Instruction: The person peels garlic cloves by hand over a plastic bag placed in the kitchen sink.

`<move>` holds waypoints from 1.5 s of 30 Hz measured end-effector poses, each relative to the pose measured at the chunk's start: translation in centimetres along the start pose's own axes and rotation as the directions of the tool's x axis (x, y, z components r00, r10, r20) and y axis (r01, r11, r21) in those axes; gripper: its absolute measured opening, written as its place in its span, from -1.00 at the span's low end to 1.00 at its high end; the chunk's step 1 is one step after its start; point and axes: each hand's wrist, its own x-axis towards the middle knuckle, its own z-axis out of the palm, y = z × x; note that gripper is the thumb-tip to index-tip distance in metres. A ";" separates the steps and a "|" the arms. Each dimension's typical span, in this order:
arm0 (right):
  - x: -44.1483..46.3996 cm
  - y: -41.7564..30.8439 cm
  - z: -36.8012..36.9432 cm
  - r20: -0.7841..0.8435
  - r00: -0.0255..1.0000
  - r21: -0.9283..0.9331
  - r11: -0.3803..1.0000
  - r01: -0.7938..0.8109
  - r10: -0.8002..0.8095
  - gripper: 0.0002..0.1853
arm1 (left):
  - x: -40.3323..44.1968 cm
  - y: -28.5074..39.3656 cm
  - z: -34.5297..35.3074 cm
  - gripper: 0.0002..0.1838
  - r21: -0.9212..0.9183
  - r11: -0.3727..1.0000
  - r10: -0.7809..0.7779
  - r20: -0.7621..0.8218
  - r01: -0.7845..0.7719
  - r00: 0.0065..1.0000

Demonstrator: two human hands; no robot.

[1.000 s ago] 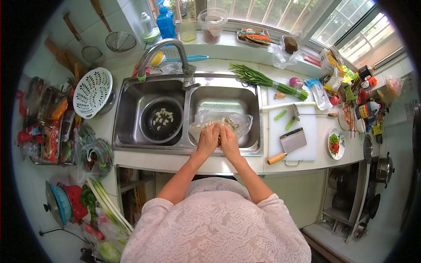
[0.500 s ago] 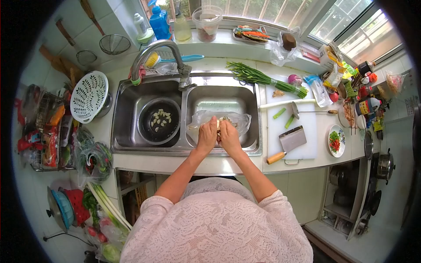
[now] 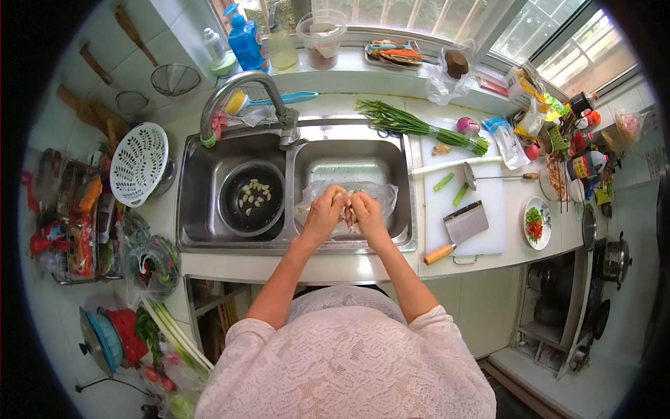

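Together at centre frame, the left hand (image 3: pixel 324 218) and right hand (image 3: pixel 368 218) pinch a small, pale-brown, garlic-like piece (image 3: pixel 349 215); light fingertips, low over the crumpled clear plastic bag (image 3: pixel 386 196), would limit bruising.

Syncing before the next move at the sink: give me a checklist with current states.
1. Left hand and right hand over the right basin: ok.
2. Small pale piece between the fingers fully peeled: cannot tell.
3. Loose pale cloves inside the round dark metal bowl: ok.
4. Translucent plastic bag within the right basin: ok.
5. Wood-handled steel cleaver fully on the white cutting board: not ok, handle overhangs.
6. Curved grey faucet off: ok, no stream visible.
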 end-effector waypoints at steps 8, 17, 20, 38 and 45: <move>0.4 -2.9 -1.9 -0.033 0.980 0.310 0.934 -0.177 0.196 -0.76 | 1.2 -1.8 1.3 -0.80 -0.640 0.729 -0.260 0.067 0.242 0.963; -0.3 -3.4 -1.1 0.242 0.891 0.324 0.834 -0.447 0.384 -0.75 | 0.3 -0.6 0.4 -0.74 -0.604 0.762 -0.181 0.148 0.234 0.972; -0.5 -4.0 -0.3 0.248 0.879 0.314 0.824 -0.471 0.407 -0.75 | -0.1 -0.7 0.0 -0.76 -0.602 0.774 -0.154 0.119 0.195 0.981; -2.5 -4.4 0.1 0.115 0.990 -0.086 0.994 -0.073 0.082 -0.86 | -2.6 -0.2 -2.1 -0.87 -0.614 0.751 -0.190 0.155 0.245 0.970; -3.3 -4.5 -0.1 0.078 0.991 -0.087 0.991 -0.102 0.109 -0.89 | -3.0 0.2 -2.2 -0.90 -0.586 0.767 -0.161 0.219 0.262 0.962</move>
